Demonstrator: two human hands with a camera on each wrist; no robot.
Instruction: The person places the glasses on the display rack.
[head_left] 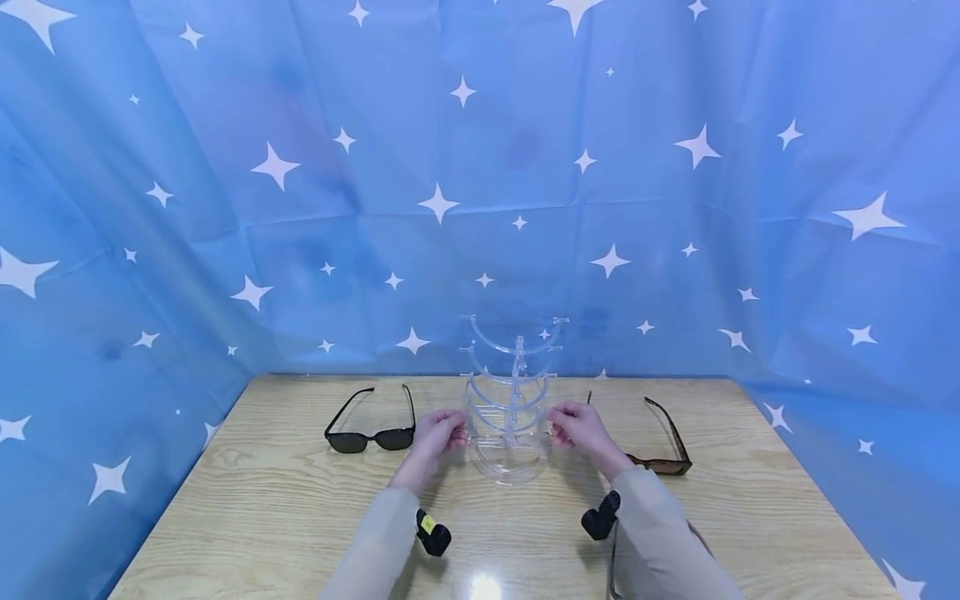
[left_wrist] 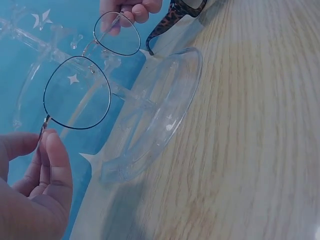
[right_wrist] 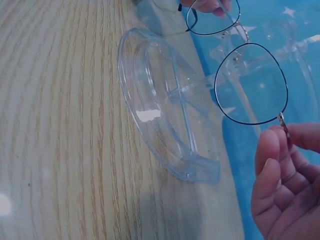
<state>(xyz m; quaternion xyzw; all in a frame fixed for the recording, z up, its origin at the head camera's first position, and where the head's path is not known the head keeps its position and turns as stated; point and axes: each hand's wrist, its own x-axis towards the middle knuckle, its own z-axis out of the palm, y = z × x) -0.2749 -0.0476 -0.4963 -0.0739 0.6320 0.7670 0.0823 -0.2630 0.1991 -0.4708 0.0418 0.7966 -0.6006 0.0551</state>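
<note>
Both hands hold one pair of thin wire-rimmed eyeglasses point(left_wrist: 108, 85) by its two sides, in front of a clear plastic tiered display stand point(head_left: 510, 479). My left hand point(head_left: 441, 431) pinches the metal at one outer end between thumb and fingers, as the left wrist view shows. At the opposite end, my right hand point(right_wrist: 287, 185) does the same, thumb against fingertips. The round dark rims point(right_wrist: 250, 123) stand upright above the stand's curved base. Whether the glasses touch the stand's bars cannot be made out.
Black sunglasses point(head_left: 367, 441) lie left of the left hand, temples pointing back. Tortoiseshell glasses point(head_left: 667, 467) lie on the right, partly behind the right forearm. Thin curved pieces point(head_left: 613, 567) show beside the right sleeve. A blue star-patterned cloth point(head_left: 517, 150) hangs behind the wooden table point(head_left: 262, 500).
</note>
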